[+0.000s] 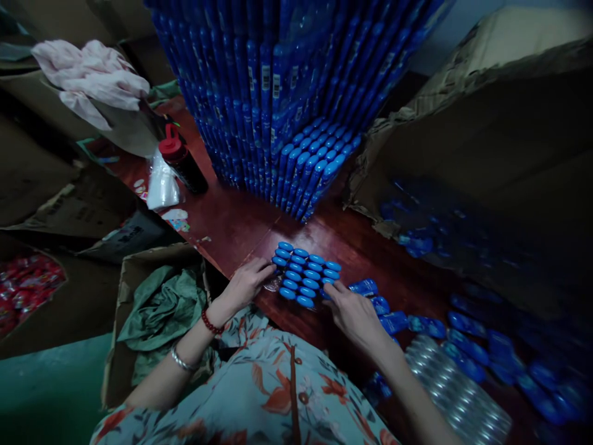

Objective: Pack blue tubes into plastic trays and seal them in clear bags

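A tight cluster of upright blue-capped bottles stands on the reddish wooden table right in front of me. My left hand presses against the cluster's left side, fingers curled on the bottles. My right hand holds the cluster's right near corner, fingers bent round it. Several loose blue bottles lie on the table just right of my right hand.
A tall stack of packed blue bottles rises at the back. A large open cardboard box with more blue bottles sits right. A red-capped dark bottle and plastic bag stand left. A box with green cloth is below left.
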